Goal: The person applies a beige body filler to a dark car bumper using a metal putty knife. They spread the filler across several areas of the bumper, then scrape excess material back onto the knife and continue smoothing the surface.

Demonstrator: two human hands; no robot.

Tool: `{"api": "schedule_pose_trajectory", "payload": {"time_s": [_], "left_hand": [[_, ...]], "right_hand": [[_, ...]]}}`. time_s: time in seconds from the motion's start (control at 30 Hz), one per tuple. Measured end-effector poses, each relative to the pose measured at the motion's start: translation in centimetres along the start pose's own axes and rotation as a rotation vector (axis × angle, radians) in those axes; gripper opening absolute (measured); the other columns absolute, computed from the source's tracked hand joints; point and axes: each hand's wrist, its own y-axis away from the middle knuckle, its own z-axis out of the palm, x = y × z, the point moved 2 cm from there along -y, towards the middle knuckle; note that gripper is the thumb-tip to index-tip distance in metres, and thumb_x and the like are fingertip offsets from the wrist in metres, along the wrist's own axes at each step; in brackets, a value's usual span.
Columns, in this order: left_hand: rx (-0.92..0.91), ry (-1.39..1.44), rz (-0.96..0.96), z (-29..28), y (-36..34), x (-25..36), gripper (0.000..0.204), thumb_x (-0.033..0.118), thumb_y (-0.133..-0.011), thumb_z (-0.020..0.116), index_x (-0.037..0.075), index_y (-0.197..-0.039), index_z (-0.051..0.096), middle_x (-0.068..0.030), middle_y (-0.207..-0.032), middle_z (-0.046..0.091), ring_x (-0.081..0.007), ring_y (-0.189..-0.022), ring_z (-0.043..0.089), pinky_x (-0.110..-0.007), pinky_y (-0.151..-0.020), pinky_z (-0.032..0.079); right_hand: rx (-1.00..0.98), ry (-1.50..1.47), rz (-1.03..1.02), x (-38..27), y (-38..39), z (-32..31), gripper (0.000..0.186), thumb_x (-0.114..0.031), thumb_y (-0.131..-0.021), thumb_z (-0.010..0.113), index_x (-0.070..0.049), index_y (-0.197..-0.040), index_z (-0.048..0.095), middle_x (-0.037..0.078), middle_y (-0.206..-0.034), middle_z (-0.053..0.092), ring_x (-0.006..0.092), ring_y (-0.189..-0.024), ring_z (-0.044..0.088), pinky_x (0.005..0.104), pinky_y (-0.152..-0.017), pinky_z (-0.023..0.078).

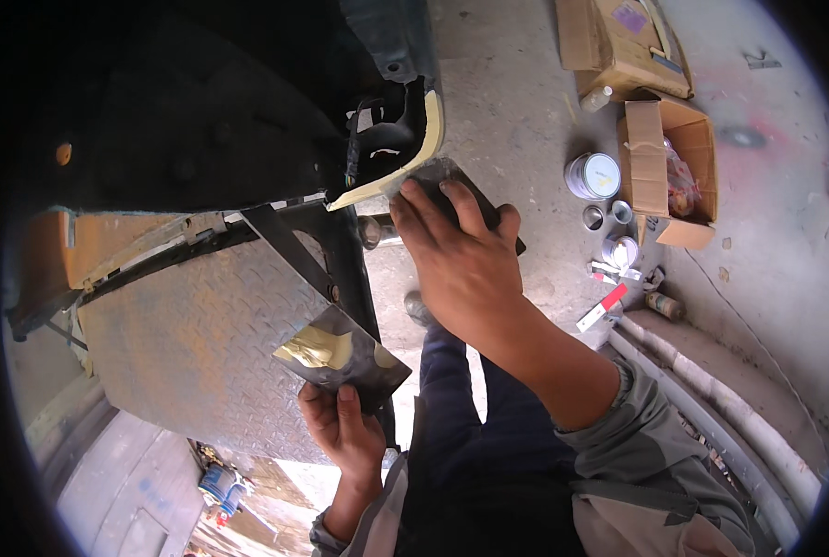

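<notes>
Now the spreader (pixel 436 172), grasped in the right grip (pixel 465 269), is best drawn evenly along the putty-coated rim (pixel 429 148), the palette (pixel 363 371) pinched clear of that rim by the left grip (pixel 349 441).

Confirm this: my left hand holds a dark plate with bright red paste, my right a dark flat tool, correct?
The paste is pale yellow, not red, as the head view shows. Your left hand does hold the dark plate, your right hand the dark flat tool.
</notes>
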Motion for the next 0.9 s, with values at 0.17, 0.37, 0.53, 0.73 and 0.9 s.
{"api": "schedule_pose_trajectory", "payload": {"time_s": [0.17, 0.37, 0.53, 0.73, 0.9], "left_hand": [[-0.003, 0.002, -0.017, -0.2, -0.1, 0.3, 0.033, -0.001, -0.095, 0.053, 0.000, -0.127, 0.046, -0.0118, -0.124, 0.057, -0.0189, -0.112, 0.054, -0.034, -0.099, 0.042], [-0.018, 0.015, -0.027, -0.1, -0.1, 0.1, 0.033, -0.001, -0.094, 0.052, 0.001, -0.127, 0.046, -0.0114, -0.123, 0.057, -0.0193, -0.113, 0.054, -0.035, -0.100, 0.041], [-0.005, -0.006, -0.026, 0.1, -0.1, 0.0, 0.034, -0.001, -0.094, 0.053, 0.002, -0.127, 0.046, -0.0112, -0.124, 0.057, -0.0199, -0.113, 0.054, -0.035, -0.100, 0.042], [0.005, -0.008, -0.031, 0.2, 0.0, 0.0, 0.032, 0.002, -0.095, 0.055, -0.001, -0.126, 0.044, -0.0113, -0.120, 0.058, -0.0174, -0.108, 0.054, -0.032, -0.096, 0.043], [-0.001, -0.017, -0.036, -0.4, 0.2, -0.2, 0.034, 0.000, -0.093, 0.054, 0.001, -0.126, 0.046, -0.0107, -0.121, 0.058, -0.0197, -0.110, 0.055, -0.035, -0.098, 0.044]], "right_hand": [[0.055, -0.042, 0.011, 0.8, 0.0, -1.1, 0.038, -0.013, -0.085, 0.057, -0.014, -0.122, 0.064, -0.003, -0.132, 0.061, 0.0228, -0.122, 0.046, 0.0504, -0.084, 0.032], [0.003, 0.014, -0.075, 2.0, -0.2, -0.5, 0.036, -0.015, -0.086, 0.057, -0.014, -0.121, 0.065, -0.003, -0.131, 0.062, 0.0226, -0.122, 0.046, 0.0512, -0.085, 0.032], [0.027, -0.020, -0.043, 2.0, -0.2, -1.4, 0.035, -0.015, -0.086, 0.056, -0.014, -0.120, 0.065, -0.004, -0.130, 0.062, 0.0225, -0.122, 0.045, 0.0513, -0.086, 0.032], [0.031, -0.001, -0.065, 2.0, -0.3, -0.2, 0.036, -0.015, -0.085, 0.057, -0.014, -0.120, 0.065, -0.004, -0.130, 0.062, 0.0225, -0.123, 0.045, 0.0507, -0.085, 0.032], [0.016, -0.030, -0.015, 0.8, 0.2, -1.3, 0.036, -0.015, -0.084, 0.058, -0.014, -0.119, 0.066, -0.004, -0.131, 0.062, 0.0226, -0.122, 0.045, 0.0501, -0.085, 0.032]]}}
